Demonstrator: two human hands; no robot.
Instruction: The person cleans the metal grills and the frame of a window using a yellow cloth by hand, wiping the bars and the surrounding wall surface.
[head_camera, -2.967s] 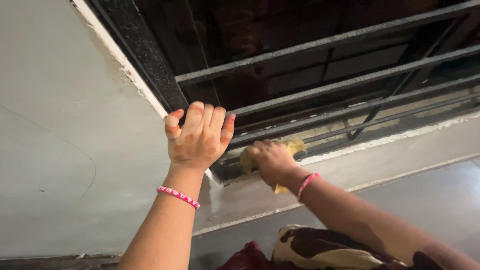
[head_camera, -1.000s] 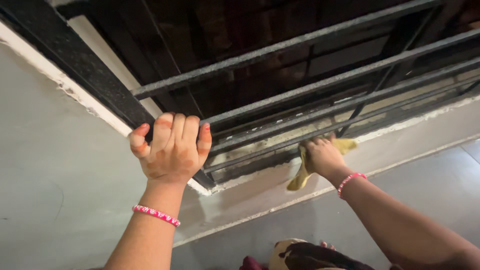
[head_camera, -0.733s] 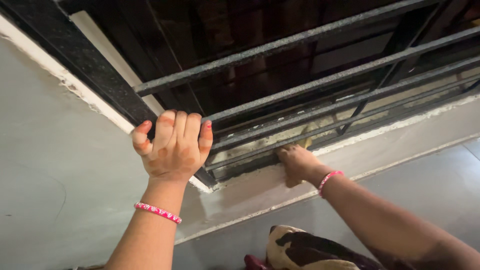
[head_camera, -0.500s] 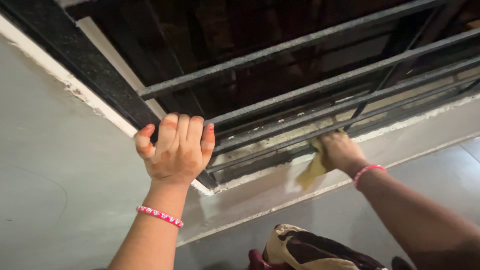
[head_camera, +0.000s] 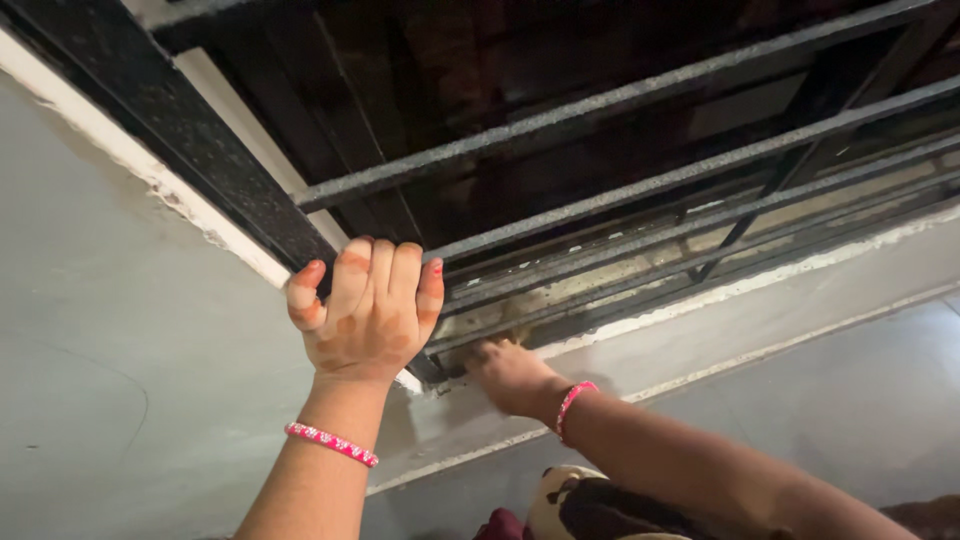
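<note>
My left hand (head_camera: 368, 312) is curled over the lowest left end of a black window grille bar (head_camera: 620, 98), next to the dark window frame (head_camera: 190, 140); it wears a pink bracelet. My right hand (head_camera: 510, 374), also with a pink bracelet, presses down at the bottom left corner of the dusty window sill (head_camera: 600, 290), just below my left hand. It covers a yellow cloth, of which only a sliver (head_camera: 507, 340) shows above the fingers.
Several horizontal grille bars run to the right, with a dark room behind them. A grey wall (head_camera: 110, 330) lies to the left, and a pale ledge (head_camera: 760, 310) and grey floor (head_camera: 850, 400) lie below. My patterned garment (head_camera: 590, 508) is at the bottom edge.
My right hand slid the cloth left along the sill, from mid-window to the bottom left corner. My left hand kept its grip on the bar.
</note>
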